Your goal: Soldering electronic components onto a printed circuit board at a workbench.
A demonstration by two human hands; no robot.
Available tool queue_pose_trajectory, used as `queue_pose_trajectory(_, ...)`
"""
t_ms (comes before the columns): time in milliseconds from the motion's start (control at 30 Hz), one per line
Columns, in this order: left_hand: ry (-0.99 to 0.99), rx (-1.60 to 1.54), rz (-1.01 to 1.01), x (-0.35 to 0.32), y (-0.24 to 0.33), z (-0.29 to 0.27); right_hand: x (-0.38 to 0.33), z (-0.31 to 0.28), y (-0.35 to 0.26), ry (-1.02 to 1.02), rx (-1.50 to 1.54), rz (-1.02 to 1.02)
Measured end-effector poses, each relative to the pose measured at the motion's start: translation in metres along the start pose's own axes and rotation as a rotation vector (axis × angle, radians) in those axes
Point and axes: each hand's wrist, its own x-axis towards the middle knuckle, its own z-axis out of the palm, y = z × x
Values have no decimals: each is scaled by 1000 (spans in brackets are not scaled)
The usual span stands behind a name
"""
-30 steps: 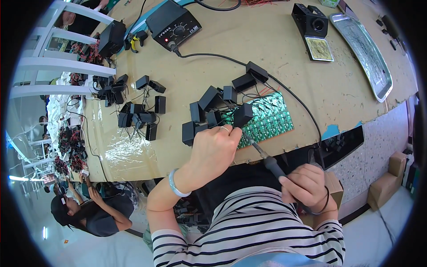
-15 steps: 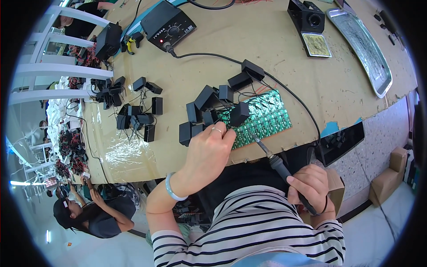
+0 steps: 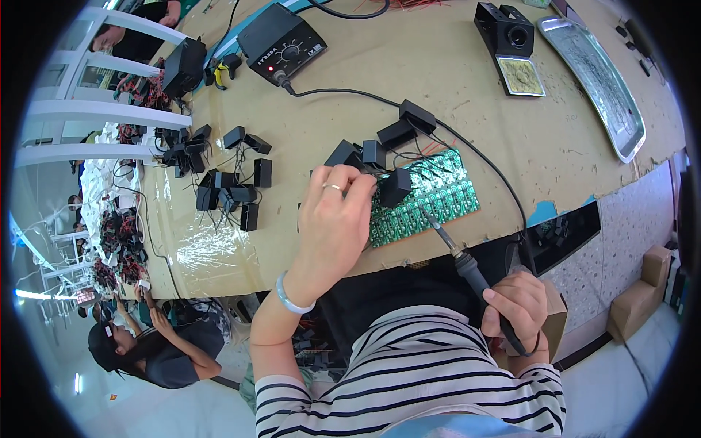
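Green, glossy circuit board (image 3: pixel 445 197) lies on the tan bench (image 3: pixel 292 139), rows of pale marks across it, black box (image 3: pixel 395 187) over its ten-o'clock side. Left hand (image 3: pixel 332 223), nine o'clock: fingers bunched, on what I cannot tell. Right hand (image 3: pixel 517 310), five o'clock, grips a soldering iron (image 3: pixel 473 271).

Electronics assembly workshop. The setting is identified by a brown-topped bench (image 3: pixel 328 128) carrying a control box (image 3: pixel 281 45) with a dial, its cable leading to a soldering iron (image 3: pixel 475 274); an iron stand (image 3: pixel 505 31); a metal tray (image 3: pixel 597 84); and a green circuit board (image 3: pixel 445 193) among small black boxes (image 3: pixel 395 187) with thin leads. At left, heaped red and black wires (image 3: pixel 120 244) and a co-worker (image 3: pixel 171 358) mark a shared workroom.
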Motion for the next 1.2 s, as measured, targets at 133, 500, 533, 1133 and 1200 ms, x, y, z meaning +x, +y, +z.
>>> queue_pose_trajectory(133, 234, -258, -126, -11, 2, -7, -4, -1, 0, 9, 3, 10)
queue_pose_trajectory(500, -249, 18, 214, -29, 16, -9, -8, 6, 3, -87, 58, -18)
queue_pose_trajectory(533, -254, 37, 241, -29, 16, -7, -9, 7, 3, -86, 70, -24)
queue_pose_trajectory(1133, -291, 24, 252, -26, 21, -5, -4, 15, -3, -274, -175, -319)
queue_pose_trajectory(1200, -303, 22, 251, -26, 20, -6, -2, 11, -2, -315, -186, -340)
